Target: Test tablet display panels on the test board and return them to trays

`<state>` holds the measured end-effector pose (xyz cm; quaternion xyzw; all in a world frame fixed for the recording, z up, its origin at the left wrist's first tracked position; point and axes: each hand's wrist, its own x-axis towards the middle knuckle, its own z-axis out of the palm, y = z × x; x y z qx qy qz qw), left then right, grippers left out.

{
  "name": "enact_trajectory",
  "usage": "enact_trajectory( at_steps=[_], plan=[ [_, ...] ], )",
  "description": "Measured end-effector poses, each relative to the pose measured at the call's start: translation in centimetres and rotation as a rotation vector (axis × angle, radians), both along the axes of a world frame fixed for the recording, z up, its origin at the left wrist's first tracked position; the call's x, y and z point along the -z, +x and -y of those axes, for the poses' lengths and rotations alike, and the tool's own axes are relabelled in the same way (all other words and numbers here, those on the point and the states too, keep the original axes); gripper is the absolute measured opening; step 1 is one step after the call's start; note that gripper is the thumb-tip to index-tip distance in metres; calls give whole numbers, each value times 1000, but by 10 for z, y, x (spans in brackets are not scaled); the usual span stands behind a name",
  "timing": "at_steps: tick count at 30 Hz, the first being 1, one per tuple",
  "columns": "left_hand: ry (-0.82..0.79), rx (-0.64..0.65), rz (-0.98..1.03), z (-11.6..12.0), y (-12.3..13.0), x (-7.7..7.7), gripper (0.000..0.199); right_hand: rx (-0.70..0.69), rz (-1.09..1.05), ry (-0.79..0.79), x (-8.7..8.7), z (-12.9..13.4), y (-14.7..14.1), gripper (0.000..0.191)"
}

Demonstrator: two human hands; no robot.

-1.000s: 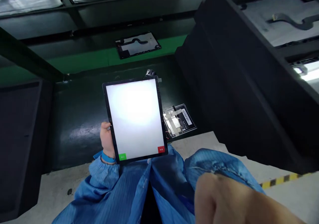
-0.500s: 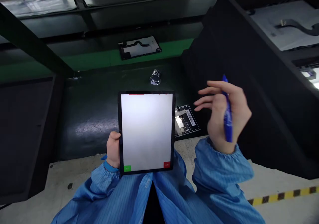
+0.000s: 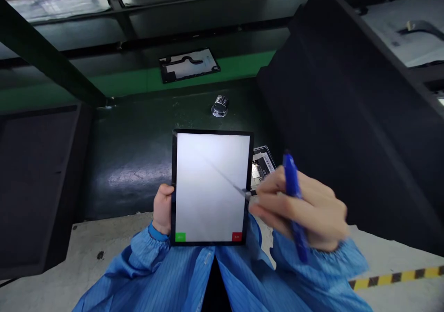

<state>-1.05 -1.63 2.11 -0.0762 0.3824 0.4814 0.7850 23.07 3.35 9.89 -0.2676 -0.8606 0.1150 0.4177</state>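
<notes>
A tablet [image 3: 211, 187] with a bright white screen lies upright before me, a green box at its lower left corner and a red one at its lower right. My left hand [image 3: 162, 209] grips its left edge, thumb on the front. My right hand [image 3: 305, 205], blurred, is at the tablet's right edge with a blue pen [image 3: 293, 182] between its fingers. From its fingertips a thin grey streak reaches over the screen; its nature is unclear. Behind the tablet's right side, an opened device [image 3: 262, 164] with exposed parts is partly hidden.
A shiny metal object [image 3: 220, 106] sits on the dark green bench [image 3: 128, 145]. Farther back lies a panel [image 3: 189, 65] with a black cable. Dark trays stand at the left [image 3: 34, 187] and right [image 3: 322, 85]; the right one holds another panel [image 3: 409, 29].
My right hand has moved down and left to the tablet's edge, still with the pen. Red marks along the screen's top have disappeared. The view has shifted slightly.
</notes>
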Motion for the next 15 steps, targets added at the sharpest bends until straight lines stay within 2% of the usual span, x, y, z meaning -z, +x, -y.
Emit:
enact_trajectory(
  at_steps=[1,3,5,8,15],
  plan=[
    [4,19,4,1,1,0,43,-46,-42,-1,-2,8,3,17],
    [57,24,14,3,1,-1,45,-45,-96,-17,-3,21,10,24],
    [142,-19,5,6,2,0,45,11,-125,-41,-2,29,15,31],
    [222,-67,-34,11,1,2,38,105,-138,-112,0,35,15,31],
    [222,-60,-96,16,1,3,33,191,-82,-273,-8,49,15,35]
  ],
)
